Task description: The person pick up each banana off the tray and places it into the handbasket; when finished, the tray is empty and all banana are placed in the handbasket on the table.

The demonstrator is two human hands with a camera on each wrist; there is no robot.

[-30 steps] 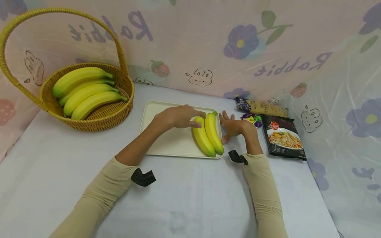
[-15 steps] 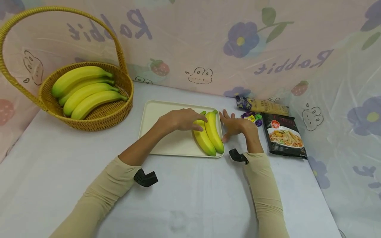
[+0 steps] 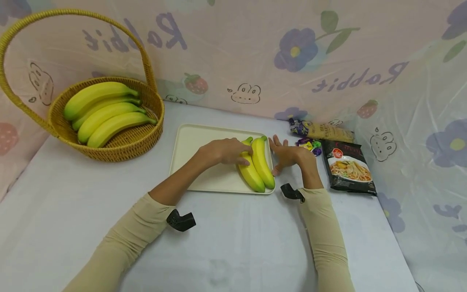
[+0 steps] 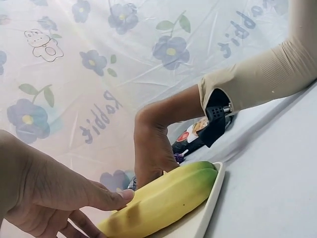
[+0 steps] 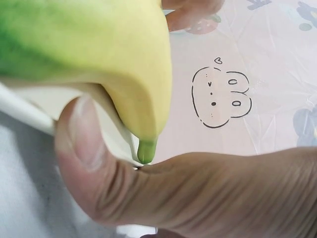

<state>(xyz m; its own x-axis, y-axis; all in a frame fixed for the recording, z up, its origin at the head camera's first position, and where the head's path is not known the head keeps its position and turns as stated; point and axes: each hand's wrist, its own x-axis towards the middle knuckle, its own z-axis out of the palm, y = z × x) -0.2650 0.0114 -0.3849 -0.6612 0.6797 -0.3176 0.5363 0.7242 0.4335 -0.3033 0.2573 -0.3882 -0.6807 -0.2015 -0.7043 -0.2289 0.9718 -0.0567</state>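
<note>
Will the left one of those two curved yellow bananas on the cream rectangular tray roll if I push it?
The left curved yellow banana probably won't roll far, because it's bent. Pushed right, it would likely bump the other banana beside it. It might slide, since it and the cream rectangular tray look smooth.

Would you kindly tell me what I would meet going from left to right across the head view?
Basket → left hand → pair of bananas → right hand → candies → black packet.
</note>
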